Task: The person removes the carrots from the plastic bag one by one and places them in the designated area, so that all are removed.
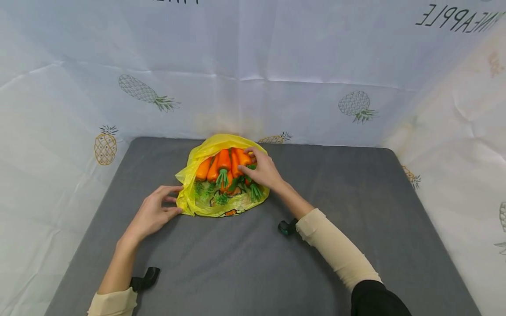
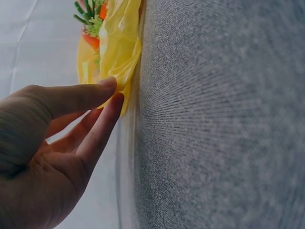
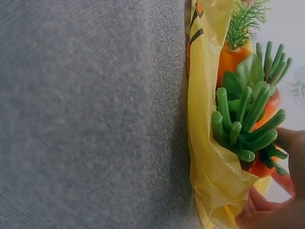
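Your left hand pinches the yellow plastic bag near the far edge of the tabletop while your right hand, grip unclear, apparently works on the carrots inside, so the next move likely wants the bag held steady.

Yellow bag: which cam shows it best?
Head: nearly all of the yellow bag shows, its open mouth framing the carrots. Left wrist shows part of one side by the left hand; right wrist, a crumpled side strip. Both crop it.
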`<state>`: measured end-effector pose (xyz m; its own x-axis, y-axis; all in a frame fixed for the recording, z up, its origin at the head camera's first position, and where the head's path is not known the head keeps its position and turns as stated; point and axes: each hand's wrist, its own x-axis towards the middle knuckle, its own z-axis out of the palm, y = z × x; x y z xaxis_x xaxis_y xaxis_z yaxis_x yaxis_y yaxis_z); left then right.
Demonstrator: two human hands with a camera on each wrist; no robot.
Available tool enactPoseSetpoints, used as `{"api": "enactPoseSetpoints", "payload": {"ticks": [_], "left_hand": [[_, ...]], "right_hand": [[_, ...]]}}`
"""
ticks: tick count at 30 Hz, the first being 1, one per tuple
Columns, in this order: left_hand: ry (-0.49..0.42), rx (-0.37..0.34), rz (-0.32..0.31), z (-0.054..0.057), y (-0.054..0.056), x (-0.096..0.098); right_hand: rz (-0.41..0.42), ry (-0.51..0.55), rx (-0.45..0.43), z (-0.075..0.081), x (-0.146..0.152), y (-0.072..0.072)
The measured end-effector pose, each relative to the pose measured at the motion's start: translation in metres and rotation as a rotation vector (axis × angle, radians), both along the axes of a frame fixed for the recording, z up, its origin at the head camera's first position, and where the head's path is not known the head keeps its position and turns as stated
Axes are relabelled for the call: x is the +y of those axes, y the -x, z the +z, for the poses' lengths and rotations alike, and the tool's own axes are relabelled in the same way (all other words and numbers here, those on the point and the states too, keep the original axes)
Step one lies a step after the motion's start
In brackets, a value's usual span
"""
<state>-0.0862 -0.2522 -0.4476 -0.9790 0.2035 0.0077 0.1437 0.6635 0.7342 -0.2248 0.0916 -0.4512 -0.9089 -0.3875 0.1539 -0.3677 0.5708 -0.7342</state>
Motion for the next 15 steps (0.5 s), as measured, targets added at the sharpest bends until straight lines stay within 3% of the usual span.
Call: {"api": "enactPoseSetpoints", "payload": {"ticks": [15], "left_hand": [[0.007, 0.019, 0.002, -0.0044, -0.0008, -0.0012]], "right_hand": [[-0.107, 0.033, 0.017, 0.0056, 0.0066, -0.0066]]}}
